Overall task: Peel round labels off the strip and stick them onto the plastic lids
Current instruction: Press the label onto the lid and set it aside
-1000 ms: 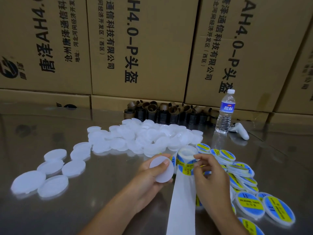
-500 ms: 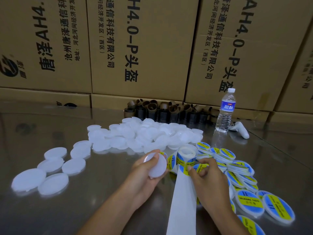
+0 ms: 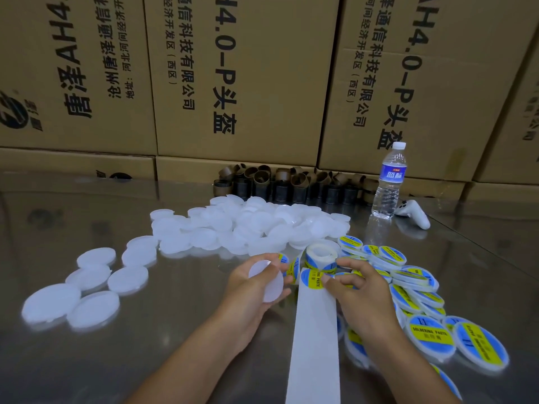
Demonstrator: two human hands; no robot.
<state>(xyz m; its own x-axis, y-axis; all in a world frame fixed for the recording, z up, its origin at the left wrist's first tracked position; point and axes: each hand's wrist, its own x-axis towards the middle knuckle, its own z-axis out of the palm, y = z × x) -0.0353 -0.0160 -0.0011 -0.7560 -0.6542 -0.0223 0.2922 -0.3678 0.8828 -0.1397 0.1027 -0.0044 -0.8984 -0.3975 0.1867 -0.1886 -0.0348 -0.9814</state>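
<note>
Labels are sitting on a roll (image 3: 320, 256) standing upright on the steel table (image 3: 145, 345), right in front of the person, with a bare white strip (image 3: 316, 330) of backing paper running from it toward the camera. The right hand (image 3: 360, 290) is pinching at 1 round label (image 3: 313, 279), blue with a yellow band, where the strip is leaving the roll; thumb and fingertips are closing on its edge, though I cannot tell whether it is lifting free yet. The left hand (image 3: 256, 287) is gripping 1 blank lid (image 3: 269, 282) between thumb and fingers, tilting its flat face toward the roll. So the peeling step appears to be under way, and the next move is likely calling for drawing the label cleanly off the backing and centring it on the lid before pressing it flat, since a thin sticky disc could be creasing or landing off-centre. The blank lids (image 3: 248, 225) are lying heaped behind the roll and scattered to the left: shallow, round, milky translucent plastic with a small tab on some rims. The finished lids (image 3: 420, 287) are overlapping in a loose spread to the right, each carrying its glossy printed disc. The table is looking smooth and reflective. Farther back a water bottle (image 3: 389, 182), a row of brown cardboard cores (image 3: 285, 185) and stacked cardboard boxes (image 3: 248, 77) are standing.
</note>
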